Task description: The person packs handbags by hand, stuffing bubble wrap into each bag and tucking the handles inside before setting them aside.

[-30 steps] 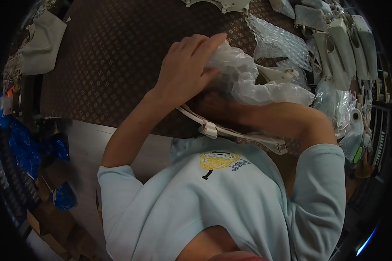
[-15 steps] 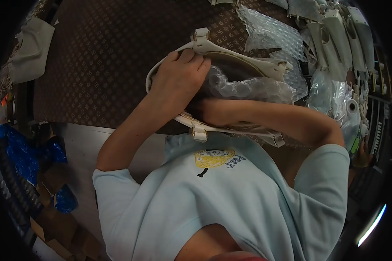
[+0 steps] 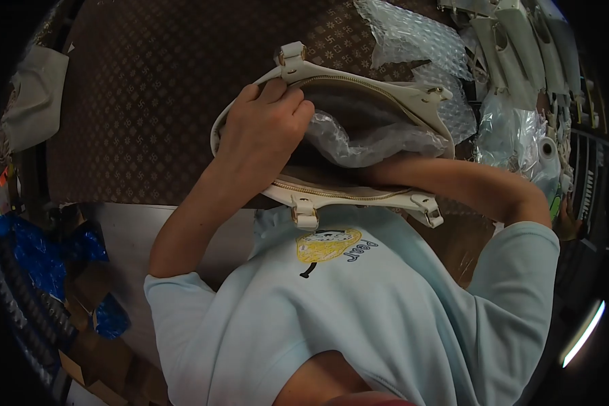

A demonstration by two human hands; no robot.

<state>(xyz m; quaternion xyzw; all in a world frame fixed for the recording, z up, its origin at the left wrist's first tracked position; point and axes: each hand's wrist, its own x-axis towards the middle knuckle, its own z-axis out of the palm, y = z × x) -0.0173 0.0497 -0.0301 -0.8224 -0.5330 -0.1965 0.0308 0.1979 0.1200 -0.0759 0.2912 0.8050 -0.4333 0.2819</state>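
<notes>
A white handbag (image 3: 365, 197) stands with its zipped mouth spread wide, close to my shirt. My left hand (image 3: 267, 125) is at the bag's left end, its fingers curled over the rim. My right forearm (image 3: 460, 177) enters the bag from the right; the right hand itself is hidden inside, so its fingers cannot be seen. Crumpled clear bubble wrap (image 3: 365, 145) lies within the opening, between my left hand and right forearm. White strap loops with metal rings stick out from both long sides of the bag.
A brown patterned surface (image 3: 142, 101) lies under the bag. Sheets of bubble wrap (image 3: 419, 37) lie beyond it at the upper right, beside several pale bag pieces (image 3: 521, 54) and clear plastic. Another pale piece (image 3: 37, 98) is at the far left, above blue plastic (image 3: 40, 254).
The bubble wrap has gone down into the bag, whose mouth is now wider in view. My left hand has moved from the wrap to the rim, and my right forearm reaches in.
</notes>
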